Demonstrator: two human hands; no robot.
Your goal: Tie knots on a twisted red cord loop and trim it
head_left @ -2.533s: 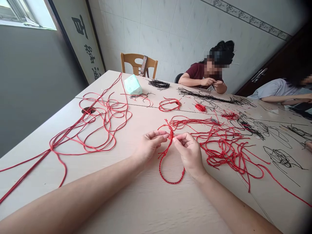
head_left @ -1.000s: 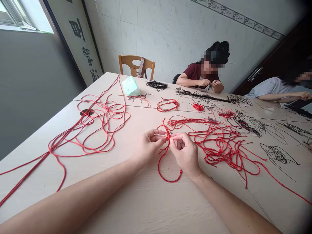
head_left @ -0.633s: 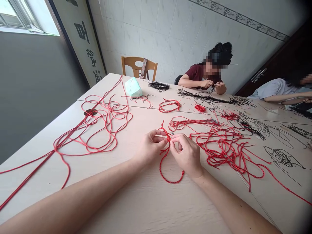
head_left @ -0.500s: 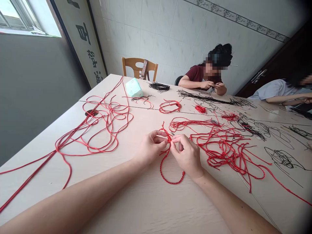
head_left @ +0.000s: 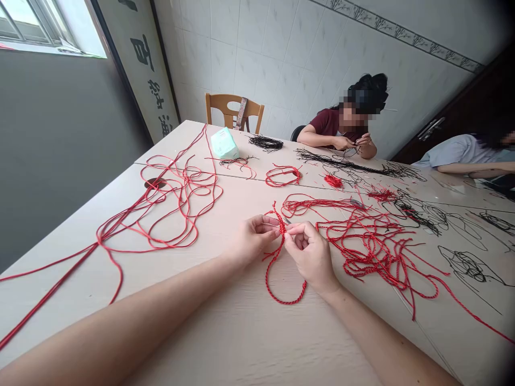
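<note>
Left hand [head_left: 252, 242]: It is closed on the red cord [head_left: 281, 303]. The thumb and a fingertip pinch the cord at its top.
Right hand [head_left: 313, 256]: It is closed too. Its fingers are curled, and the thumb and first finger pinch the same spot from the other side.
Where the cord is: It is in the middle of the table [head_left: 241, 338], near the person. The top is held up between the two hands. The rest hangs down in a ring and lies on the wood.
How the cord looks: It is red, thin and twisted like a little rope. At the top there is a small bumpy knot [head_left: 282, 228], and a short end sticks up from it.
Done so far: The cord seems to be twisted all the way along and bent into a ring, and a knot is begun.
Left to do: The knot looks unfinished, as both hands pinch it and loose ends poke out. It is too small to tell how many turns it has.
Heap of cords [head_left: 374, 249]: Many red twisted cords like it lie just right of the right hand.
Long strings [head_left: 173, 201]: Thin red strings lie in big loops on the left.
Far side: Two other people sit there beside black threads [head_left: 362, 167].
</note>
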